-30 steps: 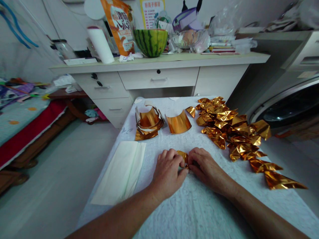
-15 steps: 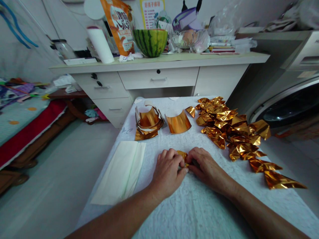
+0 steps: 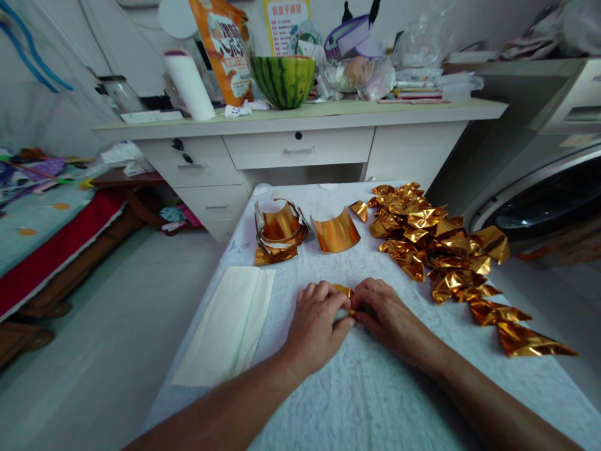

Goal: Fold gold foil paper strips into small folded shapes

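Observation:
Between my two hands is a small piece of gold foil paper (image 3: pixel 344 290), mostly covered by fingers. My left hand (image 3: pixel 317 319) pinches its left side, and my right hand (image 3: pixel 385 313) pinches the right side, fingertips nearly meeting. Just beyond them lies a single curled gold foil sheet (image 3: pixel 335 232). To its left sits a stack of curled gold foil sheets (image 3: pixel 280 228) with pale undersides. A heap of folded gold foil pieces (image 3: pixel 436 244) spreads along the right side of the table. One small folded piece (image 3: pixel 359 210) lies apart at the heap's left.
A folded cream paper (image 3: pixel 230 326) lies on the cloth-covered table (image 3: pixel 375 401), left of my hands. Behind the table stands a white desk (image 3: pixel 300 128) bearing a cut watermelon (image 3: pixel 284 81) and an orange snack bag (image 3: pixel 225 53). A washing machine (image 3: pixel 539 150) is at right, a bed (image 3: pixel 56 244) at left.
Both hands keep almost the same place and grip. Slightly less of the gold foil shows between the fingers; everything else is unmoved.

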Demonstrator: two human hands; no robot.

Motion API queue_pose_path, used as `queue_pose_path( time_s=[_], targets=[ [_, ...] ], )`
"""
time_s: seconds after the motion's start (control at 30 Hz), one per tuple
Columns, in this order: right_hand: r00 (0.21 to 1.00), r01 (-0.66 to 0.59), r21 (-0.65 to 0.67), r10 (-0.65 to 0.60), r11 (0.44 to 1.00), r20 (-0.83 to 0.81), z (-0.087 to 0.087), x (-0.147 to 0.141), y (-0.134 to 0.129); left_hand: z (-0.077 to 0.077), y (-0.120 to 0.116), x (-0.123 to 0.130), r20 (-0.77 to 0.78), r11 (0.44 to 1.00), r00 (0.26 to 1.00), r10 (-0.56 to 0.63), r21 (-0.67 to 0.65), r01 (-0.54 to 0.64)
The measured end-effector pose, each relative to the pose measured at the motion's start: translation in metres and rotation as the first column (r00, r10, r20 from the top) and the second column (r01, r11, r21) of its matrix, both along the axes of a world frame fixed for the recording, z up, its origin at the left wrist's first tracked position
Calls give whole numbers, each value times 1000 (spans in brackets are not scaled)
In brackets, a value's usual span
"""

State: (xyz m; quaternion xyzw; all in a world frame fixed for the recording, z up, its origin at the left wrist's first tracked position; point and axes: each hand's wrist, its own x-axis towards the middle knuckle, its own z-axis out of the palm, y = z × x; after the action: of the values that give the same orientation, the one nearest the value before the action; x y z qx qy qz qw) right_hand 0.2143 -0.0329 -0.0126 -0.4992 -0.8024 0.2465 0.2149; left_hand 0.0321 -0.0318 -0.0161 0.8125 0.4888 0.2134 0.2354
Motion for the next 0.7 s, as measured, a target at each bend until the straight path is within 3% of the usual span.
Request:
queue_pose_path(
  time_s=[0.27, 0.7],
  targets=[
    [1000, 16, -2, -16, 1000, -27, -4, 0, -1, -1, 1, -1, 22, 999, 999, -27, -16, 28],
    [999, -8, 4, 8, 1000, 45, 4, 3, -5, -1, 1, 1, -21, 1000, 1000, -15, 7, 15]
  ],
)
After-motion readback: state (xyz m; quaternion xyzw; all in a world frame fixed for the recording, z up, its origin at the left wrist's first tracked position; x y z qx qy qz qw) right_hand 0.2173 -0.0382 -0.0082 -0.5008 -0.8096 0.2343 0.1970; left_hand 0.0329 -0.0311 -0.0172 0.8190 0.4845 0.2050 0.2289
